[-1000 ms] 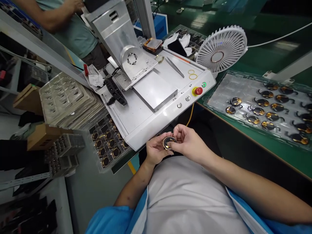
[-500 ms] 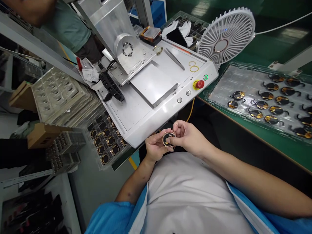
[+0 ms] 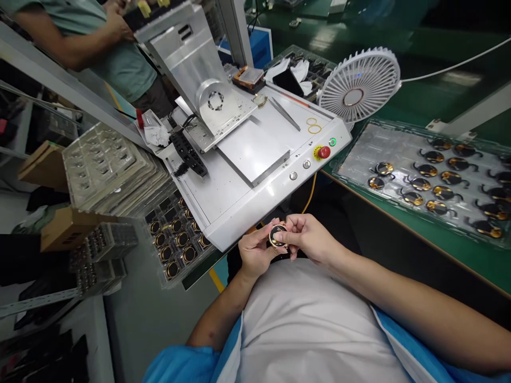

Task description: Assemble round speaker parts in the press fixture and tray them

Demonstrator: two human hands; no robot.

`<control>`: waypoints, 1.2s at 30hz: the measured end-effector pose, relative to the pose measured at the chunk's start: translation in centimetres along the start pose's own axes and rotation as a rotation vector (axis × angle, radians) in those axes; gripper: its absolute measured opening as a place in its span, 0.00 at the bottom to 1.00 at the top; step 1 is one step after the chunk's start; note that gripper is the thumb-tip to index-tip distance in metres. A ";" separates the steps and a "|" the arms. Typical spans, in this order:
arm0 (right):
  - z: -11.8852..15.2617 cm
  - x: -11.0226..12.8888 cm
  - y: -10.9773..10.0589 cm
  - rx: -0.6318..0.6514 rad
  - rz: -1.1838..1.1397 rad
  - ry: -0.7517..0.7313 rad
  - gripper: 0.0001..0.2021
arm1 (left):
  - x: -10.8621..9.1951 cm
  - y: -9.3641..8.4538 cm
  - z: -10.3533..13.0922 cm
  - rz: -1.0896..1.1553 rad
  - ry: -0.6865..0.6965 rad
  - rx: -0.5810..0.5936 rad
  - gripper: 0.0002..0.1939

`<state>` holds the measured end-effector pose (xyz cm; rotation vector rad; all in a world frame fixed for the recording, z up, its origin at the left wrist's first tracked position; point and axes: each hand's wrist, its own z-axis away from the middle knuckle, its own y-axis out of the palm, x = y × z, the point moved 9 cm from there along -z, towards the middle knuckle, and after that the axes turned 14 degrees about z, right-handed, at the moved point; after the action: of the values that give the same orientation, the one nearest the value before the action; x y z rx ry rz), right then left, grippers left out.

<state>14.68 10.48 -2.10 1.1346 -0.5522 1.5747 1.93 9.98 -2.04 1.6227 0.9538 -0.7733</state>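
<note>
A small round black part with a gold rim (image 3: 278, 235) is held between both hands, close to my shirt and below the front edge of the white machine. My left hand (image 3: 256, 250) is closed around its left side. From the right, my right hand (image 3: 309, 236) pinches it, with the thumb lying on the dark face. The fingers behind the part are partly hidden.
The white machine (image 3: 255, 205) has a red button (image 3: 323, 152), tweezers (image 3: 286, 114) and yellow rings (image 3: 314, 128). A fan (image 3: 353, 97) stands behind. Trays of round parts lie left (image 3: 174, 242) and right (image 3: 359, 154). A person (image 3: 120, 69) stands at upper left.
The view has shifted, so the machine and hands appear lower. The right thumb has moved slightly on the round part, which both hands still hold. More of the other person's arms shows.
</note>
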 end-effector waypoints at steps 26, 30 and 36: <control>0.0 5.5 -2.1 -0.032 0.338 -0.136 0.22 | -4.2 2.1 -1.3 -0.422 0.158 0.020 0.44; 0.4 4.5 -1.9 -0.055 0.370 -0.123 0.19 | -4.6 2.6 -1.3 -0.444 0.195 0.042 0.43; 0.1 4.5 -2.2 -0.052 0.405 -0.108 0.17 | -4.6 2.4 -1.1 -0.502 0.200 0.015 0.39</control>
<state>16.83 13.26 1.47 1.1200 -0.9351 1.8348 1.90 9.84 3.24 1.5072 1.5358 -0.9637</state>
